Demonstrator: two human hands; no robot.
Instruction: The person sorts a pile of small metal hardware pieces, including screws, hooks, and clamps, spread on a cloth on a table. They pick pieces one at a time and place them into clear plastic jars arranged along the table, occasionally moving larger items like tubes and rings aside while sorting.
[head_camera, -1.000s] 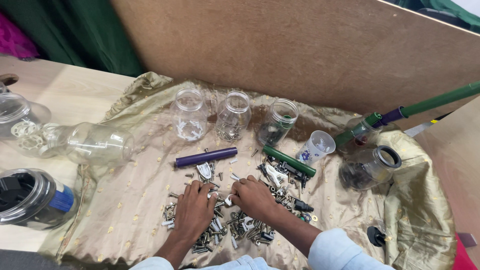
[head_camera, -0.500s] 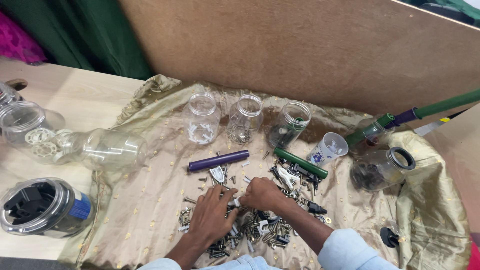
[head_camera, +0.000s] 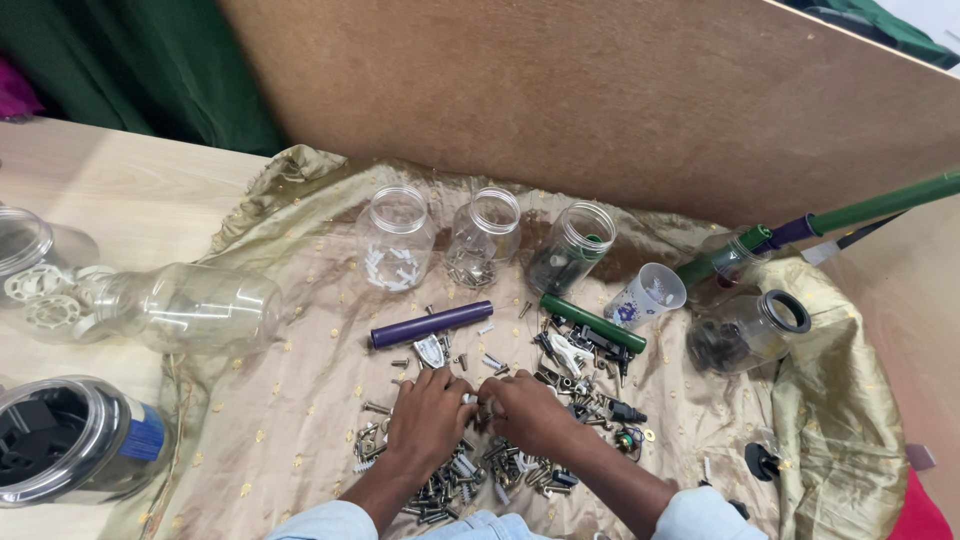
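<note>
My left hand (head_camera: 428, 418) and my right hand (head_camera: 527, 412) rest side by side, fingers curled, on a pile of small screws and bolts (head_camera: 470, 480) spread over a gold cloth (head_camera: 290, 420). The fingertips of both hands pinch at small metal pieces between them; what each one grips is too small to tell. A purple tube (head_camera: 431, 324) lies just beyond my left hand. A green tube (head_camera: 592, 322) lies beyond my right hand, beside dark plastic parts (head_camera: 585, 355).
Three upright clear jars (head_camera: 396, 238) (head_camera: 483, 238) (head_camera: 573, 248) stand at the back of the cloth. A small printed cup (head_camera: 647, 296) and a tipped jar (head_camera: 748, 330) lie right. More jars (head_camera: 190, 308) (head_camera: 70, 440) sit left. A brown board (head_camera: 600, 100) rises behind.
The view has shifted, so everything appears lower and further right. Both hands stay together on the screw pile, fingers working slightly.
</note>
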